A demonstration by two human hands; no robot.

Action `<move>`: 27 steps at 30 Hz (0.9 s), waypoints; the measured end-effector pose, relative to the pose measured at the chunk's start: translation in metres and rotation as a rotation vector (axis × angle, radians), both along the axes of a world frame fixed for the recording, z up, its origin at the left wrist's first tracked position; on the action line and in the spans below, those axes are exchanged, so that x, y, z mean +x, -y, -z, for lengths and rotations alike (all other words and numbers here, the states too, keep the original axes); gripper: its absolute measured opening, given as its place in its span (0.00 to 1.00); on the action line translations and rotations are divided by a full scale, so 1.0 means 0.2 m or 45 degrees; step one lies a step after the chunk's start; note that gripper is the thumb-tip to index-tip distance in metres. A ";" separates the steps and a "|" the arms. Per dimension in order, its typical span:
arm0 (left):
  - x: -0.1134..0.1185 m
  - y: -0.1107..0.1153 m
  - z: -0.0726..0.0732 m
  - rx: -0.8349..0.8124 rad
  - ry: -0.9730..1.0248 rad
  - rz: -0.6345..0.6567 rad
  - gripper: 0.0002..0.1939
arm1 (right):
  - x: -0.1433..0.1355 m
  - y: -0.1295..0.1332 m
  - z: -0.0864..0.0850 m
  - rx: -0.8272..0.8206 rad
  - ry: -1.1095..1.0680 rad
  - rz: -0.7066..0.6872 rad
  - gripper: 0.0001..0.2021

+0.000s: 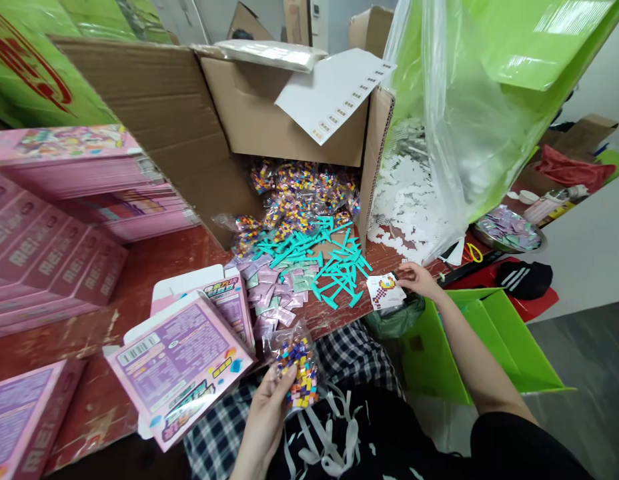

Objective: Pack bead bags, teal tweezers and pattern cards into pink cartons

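My left hand (pixel 275 395) is closed on a clear plastic bag of small colourful beads (pixel 303 373), held over the lap with the thumb on top. To the right, my right hand (pixel 418 279) touches the edge of a white pattern card (pixel 386 291) at the table edge; its fingertips are partly bent at the card. A pile of turquoise plastic sticks (pixel 342 270) lies between the hands and the carton. Beside them are small purple and green packets (pixel 275 288). More bead bags (pixel 302 193) fill the open cardboard box (pixel 289 113).
Pink printed boxes (pixel 182 363) lie at the left, with stacks of pink boxes (pixel 49 247) behind. White plastic pieces (pixel 402 200) spill from a clear bag at the right. A green bin (pixel 489 340) stands below the table's right side, near a metal bowl of packets (pixel 509 230).
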State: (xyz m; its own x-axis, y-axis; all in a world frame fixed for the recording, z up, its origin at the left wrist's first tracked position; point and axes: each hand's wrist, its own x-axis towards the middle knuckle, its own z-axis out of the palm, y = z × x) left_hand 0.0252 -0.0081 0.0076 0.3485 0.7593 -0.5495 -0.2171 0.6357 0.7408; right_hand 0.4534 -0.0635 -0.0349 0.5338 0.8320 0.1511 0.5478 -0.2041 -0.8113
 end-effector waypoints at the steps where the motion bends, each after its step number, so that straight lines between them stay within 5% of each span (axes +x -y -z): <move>1: 0.00 0.00 0.00 -0.014 0.003 0.012 0.32 | -0.02 -0.05 -0.01 -0.092 0.073 -0.117 0.34; 5: 0.00 -0.02 0.00 -0.043 -0.011 0.008 0.34 | -0.05 -0.26 -0.06 -0.623 0.451 -0.428 0.44; 10: -0.02 -0.03 0.03 -0.042 -0.025 -0.059 0.34 | 0.02 -0.43 -0.08 -0.853 0.292 -0.475 0.29; 15: -0.03 -0.04 0.06 -0.080 -0.074 -0.075 0.36 | 0.07 -0.45 -0.10 -0.699 0.185 -0.407 0.12; 20: -0.01 -0.06 0.05 -0.129 -0.079 -0.051 0.35 | 0.09 -0.39 -0.09 -0.372 0.019 -0.223 0.06; 27: 0.03 -0.02 0.04 -0.116 -0.062 -0.112 0.35 | 0.39 -0.43 -0.10 0.175 -0.342 0.383 0.10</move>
